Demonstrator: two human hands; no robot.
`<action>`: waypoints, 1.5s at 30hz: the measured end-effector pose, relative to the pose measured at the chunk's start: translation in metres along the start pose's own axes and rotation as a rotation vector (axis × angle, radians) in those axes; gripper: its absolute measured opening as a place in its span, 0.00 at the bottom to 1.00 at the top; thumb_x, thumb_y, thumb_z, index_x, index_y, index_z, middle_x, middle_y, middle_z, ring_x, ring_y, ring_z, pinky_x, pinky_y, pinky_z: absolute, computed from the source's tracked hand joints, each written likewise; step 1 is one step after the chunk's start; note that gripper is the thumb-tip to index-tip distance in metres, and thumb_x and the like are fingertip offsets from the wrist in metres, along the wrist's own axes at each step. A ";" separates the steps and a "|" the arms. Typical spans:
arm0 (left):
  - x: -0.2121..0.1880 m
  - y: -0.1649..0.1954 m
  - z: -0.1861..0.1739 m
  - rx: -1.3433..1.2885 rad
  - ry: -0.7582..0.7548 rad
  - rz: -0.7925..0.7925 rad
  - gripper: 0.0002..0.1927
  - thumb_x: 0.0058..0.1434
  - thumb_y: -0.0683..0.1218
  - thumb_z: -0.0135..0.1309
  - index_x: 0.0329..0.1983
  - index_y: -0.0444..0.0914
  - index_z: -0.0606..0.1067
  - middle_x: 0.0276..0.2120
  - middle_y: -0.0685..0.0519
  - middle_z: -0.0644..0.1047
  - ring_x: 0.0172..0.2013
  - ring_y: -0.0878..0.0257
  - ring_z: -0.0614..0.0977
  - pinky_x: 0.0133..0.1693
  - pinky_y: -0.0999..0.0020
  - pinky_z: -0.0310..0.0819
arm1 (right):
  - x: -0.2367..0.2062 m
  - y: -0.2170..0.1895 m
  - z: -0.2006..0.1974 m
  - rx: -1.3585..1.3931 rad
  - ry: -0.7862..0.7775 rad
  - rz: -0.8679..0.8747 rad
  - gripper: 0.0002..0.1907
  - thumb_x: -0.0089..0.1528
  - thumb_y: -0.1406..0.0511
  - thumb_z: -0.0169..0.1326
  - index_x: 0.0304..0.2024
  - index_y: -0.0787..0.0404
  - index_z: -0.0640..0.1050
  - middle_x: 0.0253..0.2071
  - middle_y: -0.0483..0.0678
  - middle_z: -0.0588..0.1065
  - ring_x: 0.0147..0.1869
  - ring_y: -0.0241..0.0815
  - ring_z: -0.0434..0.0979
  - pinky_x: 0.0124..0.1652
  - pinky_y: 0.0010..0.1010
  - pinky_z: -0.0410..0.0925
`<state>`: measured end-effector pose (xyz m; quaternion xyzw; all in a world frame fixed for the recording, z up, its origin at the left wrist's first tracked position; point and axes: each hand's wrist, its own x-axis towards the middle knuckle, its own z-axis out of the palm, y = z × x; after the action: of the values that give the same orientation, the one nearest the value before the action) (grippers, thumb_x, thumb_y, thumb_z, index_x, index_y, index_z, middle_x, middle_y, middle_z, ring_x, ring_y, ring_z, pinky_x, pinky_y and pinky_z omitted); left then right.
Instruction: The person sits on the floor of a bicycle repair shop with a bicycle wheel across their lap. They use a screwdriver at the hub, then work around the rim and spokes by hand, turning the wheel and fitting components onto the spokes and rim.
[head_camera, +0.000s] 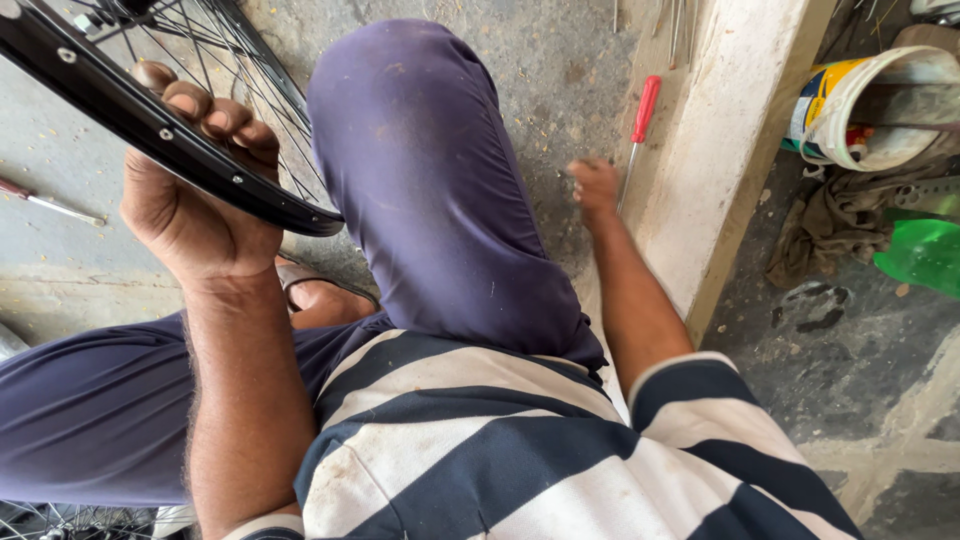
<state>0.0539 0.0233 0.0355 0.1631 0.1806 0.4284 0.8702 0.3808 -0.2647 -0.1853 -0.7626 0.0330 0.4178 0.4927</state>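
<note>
Our left hand (200, 190) curls its fingers (215, 115) tight over the black wheel rim (150, 130), far left, spokes behind. Our right hand (595, 185) reaches down past the raised knee (420, 150), fingers bunched loosely just beside the red-handled screwdriver (638, 130) lying along the concrete step (720, 150); whether they pinch anything, we cannot tell. A bucket (870, 105) sits far right.

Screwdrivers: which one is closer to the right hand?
The red-handled screwdriver by the concrete ledge, just beyond the right hand. The other screwdriver lies far left.

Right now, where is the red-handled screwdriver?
In the head view, the red-handled screwdriver lies on the concrete floor against the pale step, just beyond the right hand, right of the raised knee.
</note>
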 end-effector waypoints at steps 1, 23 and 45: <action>0.001 0.000 0.000 -0.001 -0.004 0.002 0.17 0.77 0.45 0.54 0.64 0.39 0.64 0.45 0.55 0.76 0.46 0.64 0.79 0.54 0.68 0.74 | -0.001 0.001 -0.008 0.181 -0.103 -0.011 0.10 0.59 0.67 0.57 0.43 0.62 0.79 0.32 0.47 0.71 0.34 0.43 0.69 0.34 0.37 0.63; 0.011 -0.004 0.042 -0.007 0.088 -0.001 0.13 0.73 0.40 0.59 0.54 0.33 0.68 0.40 0.51 0.74 0.37 0.65 0.75 0.41 0.75 0.71 | -0.028 -0.027 0.023 0.023 -0.044 -0.175 0.07 0.59 0.65 0.56 0.37 0.60 0.74 0.31 0.50 0.77 0.33 0.41 0.76 0.34 0.35 0.69; -0.003 -0.031 0.037 0.208 0.167 -0.023 0.16 0.61 0.46 0.63 0.50 0.37 0.74 0.33 0.56 0.77 0.29 0.69 0.75 0.32 0.73 0.70 | -0.216 -0.356 0.260 -0.341 -0.251 -1.672 0.09 0.79 0.65 0.52 0.47 0.66 0.74 0.37 0.49 0.72 0.38 0.42 0.70 0.37 0.35 0.63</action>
<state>0.0901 -0.0023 0.0546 0.2142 0.2976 0.4092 0.8355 0.2483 0.0419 0.1742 -0.5484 -0.6570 -0.0017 0.5173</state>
